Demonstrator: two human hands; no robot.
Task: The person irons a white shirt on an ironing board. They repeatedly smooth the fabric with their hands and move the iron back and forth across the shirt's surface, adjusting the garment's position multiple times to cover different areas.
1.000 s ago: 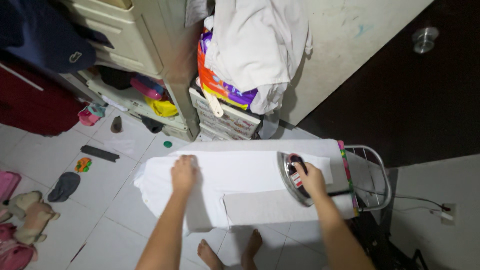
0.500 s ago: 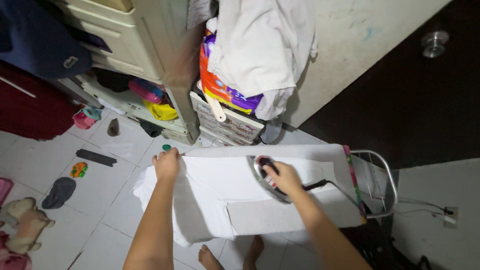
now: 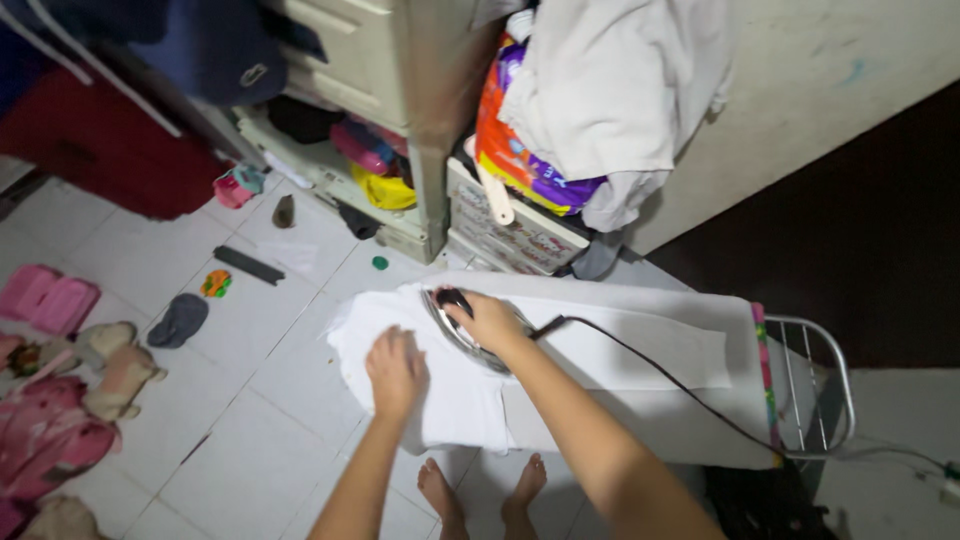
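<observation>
Beyond the fingers, a white cloth pile [image 3: 615,90] tops a colourful bag [image 3: 520,160] on drawers [image 3: 510,225]. Left of the fingers, on the tiles: a dark slipper [image 3: 180,318], pink slippers [image 3: 48,298], plush toys [image 3: 110,365].

Soft plastic package [image 3: 520,140], upright against the pale cabinet [image 3: 410,60]: orange on its left face, purple toward the lower right, with small white and yellow printed patches. Its top and right side are hidden under a heap of white cloth [image 3: 620,90]. It stands on a white storage box [image 3: 515,235] whose front carries a row of small pink and red printed pictures, too small to read apart. A pale flat paddle-shaped piece [image 3: 492,195] leans across the package's lower left corner and the box's top edge. A small white label shows on the dark blue garment [image 3: 215,45] at upper left. No signs or screens are visible.
</observation>
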